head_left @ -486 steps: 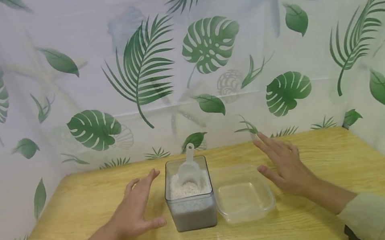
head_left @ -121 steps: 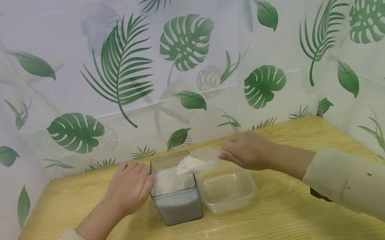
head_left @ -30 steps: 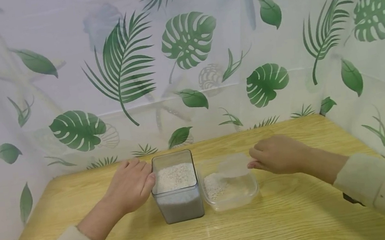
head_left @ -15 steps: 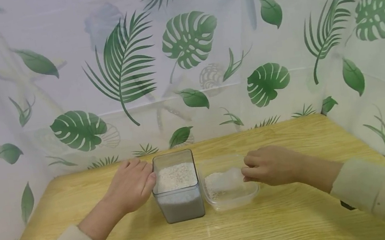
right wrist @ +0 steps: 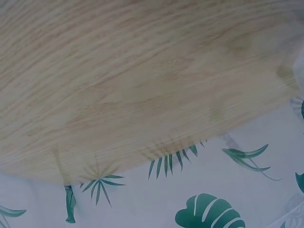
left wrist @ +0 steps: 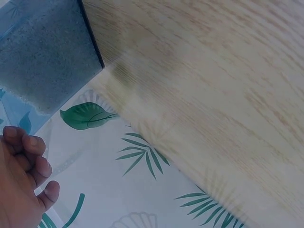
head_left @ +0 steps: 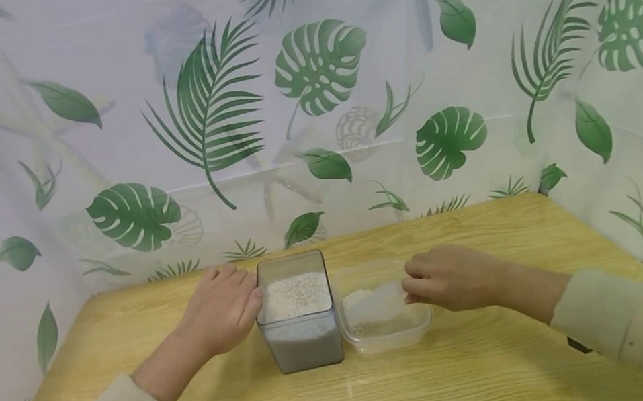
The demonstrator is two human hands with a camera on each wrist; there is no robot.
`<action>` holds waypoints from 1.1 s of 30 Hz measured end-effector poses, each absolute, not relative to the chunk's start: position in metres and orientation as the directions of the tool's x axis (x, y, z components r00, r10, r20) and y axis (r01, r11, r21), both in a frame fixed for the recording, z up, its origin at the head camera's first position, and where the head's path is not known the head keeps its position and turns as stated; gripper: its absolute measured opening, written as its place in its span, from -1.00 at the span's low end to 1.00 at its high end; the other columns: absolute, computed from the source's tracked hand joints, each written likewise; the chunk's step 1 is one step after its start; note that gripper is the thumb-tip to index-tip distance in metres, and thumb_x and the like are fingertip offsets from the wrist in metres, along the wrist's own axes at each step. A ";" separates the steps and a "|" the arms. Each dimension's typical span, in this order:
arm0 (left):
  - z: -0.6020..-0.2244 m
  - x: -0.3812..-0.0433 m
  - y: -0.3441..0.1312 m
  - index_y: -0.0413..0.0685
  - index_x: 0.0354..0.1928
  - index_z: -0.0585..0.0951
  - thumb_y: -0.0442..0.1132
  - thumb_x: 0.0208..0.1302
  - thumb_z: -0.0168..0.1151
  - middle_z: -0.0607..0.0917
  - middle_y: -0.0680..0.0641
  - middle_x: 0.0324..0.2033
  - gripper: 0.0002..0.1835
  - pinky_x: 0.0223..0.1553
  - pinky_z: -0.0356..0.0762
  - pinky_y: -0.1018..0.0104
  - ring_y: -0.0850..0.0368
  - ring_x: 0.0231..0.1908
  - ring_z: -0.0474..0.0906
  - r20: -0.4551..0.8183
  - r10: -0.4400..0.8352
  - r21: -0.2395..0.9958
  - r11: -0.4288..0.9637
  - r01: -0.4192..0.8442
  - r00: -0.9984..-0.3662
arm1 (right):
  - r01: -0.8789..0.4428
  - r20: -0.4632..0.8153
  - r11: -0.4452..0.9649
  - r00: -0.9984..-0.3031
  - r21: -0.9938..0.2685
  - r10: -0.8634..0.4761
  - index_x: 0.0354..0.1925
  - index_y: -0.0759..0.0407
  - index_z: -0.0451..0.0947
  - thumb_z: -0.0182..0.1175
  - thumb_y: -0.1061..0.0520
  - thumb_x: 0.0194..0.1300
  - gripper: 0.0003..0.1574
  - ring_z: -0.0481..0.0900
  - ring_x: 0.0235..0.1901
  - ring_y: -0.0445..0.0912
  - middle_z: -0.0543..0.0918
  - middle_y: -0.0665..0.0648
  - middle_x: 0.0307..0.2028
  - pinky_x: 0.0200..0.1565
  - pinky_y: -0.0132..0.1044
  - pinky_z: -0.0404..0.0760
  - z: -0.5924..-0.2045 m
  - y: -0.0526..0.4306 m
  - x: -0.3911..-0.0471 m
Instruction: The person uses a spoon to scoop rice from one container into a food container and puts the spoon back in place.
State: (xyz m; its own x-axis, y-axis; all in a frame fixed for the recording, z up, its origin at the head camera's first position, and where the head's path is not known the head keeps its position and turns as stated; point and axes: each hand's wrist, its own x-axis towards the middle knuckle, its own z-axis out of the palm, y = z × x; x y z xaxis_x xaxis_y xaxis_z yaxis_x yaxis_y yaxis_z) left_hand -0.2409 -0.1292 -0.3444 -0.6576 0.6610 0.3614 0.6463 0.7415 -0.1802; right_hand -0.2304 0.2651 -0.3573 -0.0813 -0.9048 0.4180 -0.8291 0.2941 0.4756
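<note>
My left hand (head_left: 214,309) grips the upper left rim of a tall, open, grey-tinted box (head_left: 311,351) of white, rice-like grains (head_left: 297,296). Its curled fingers (left wrist: 31,152) also appear beside the box wall in the left wrist view. With my right hand (head_left: 456,277) I pinch the handle end of a whitish translucent scoop (head_left: 376,301); the fingers hide the handle. The scoop is tilted low inside a shallow clear plastic tub (head_left: 390,342), over a small heap of grains at its left side. The right wrist view shows neither hand nor scoop.
Box and tub stand side by side on a wood-grain table (head_left: 384,395). Behind and beside the table hangs a white curtain (head_left: 346,204) printed with green leaves, close to the table's back edge.
Earlier the scoop stood in the box and both hands were off it. Then a full scoop was lifted, moved right and tipped, leaving grains in the tub. Lately the scoop has lowered into the tub.
</note>
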 end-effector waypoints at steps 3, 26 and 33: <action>-0.344 -0.242 -0.129 0.00 -0.45 0.41 -0.09 0.43 -0.23 0.47 -0.01 -0.48 -0.69 -0.10 0.34 0.04 -0.04 -0.25 0.44 0.357 0.663 -0.183 0.741 0.646 -0.658 | -0.827 0.427 0.306 -0.089 0.472 -0.900 -0.41 0.08 0.39 -0.27 -0.07 0.63 -0.49 0.13 -0.57 -0.21 0.26 -0.03 -0.56 -0.51 -0.40 0.18 -0.353 0.266 -0.231; -0.343 -0.241 -0.128 0.01 -0.46 0.40 -0.09 0.42 -0.21 0.46 -0.01 -0.49 -0.69 -0.14 0.32 0.06 -0.03 -0.28 0.41 0.353 0.661 -0.192 0.744 0.641 -0.662 | -0.791 0.654 0.469 -0.118 0.393 -0.748 -0.31 0.19 0.56 -0.08 -0.07 0.58 -0.54 0.45 -0.52 -0.11 0.51 0.04 -0.48 -0.51 -0.29 0.49 -0.295 0.240 -0.230; -0.343 -0.240 -0.128 0.00 -0.45 0.40 -0.09 0.42 -0.21 0.46 -0.01 -0.48 -0.70 -0.14 0.30 0.07 -0.02 -0.28 0.40 0.349 0.658 -0.189 0.747 0.638 -0.667 | -0.809 0.625 0.413 -0.074 0.418 -0.777 -0.31 0.17 0.54 -0.10 -0.06 0.59 -0.54 0.38 -0.54 -0.14 0.45 0.03 -0.48 -0.52 -0.33 0.44 -0.291 0.217 -0.229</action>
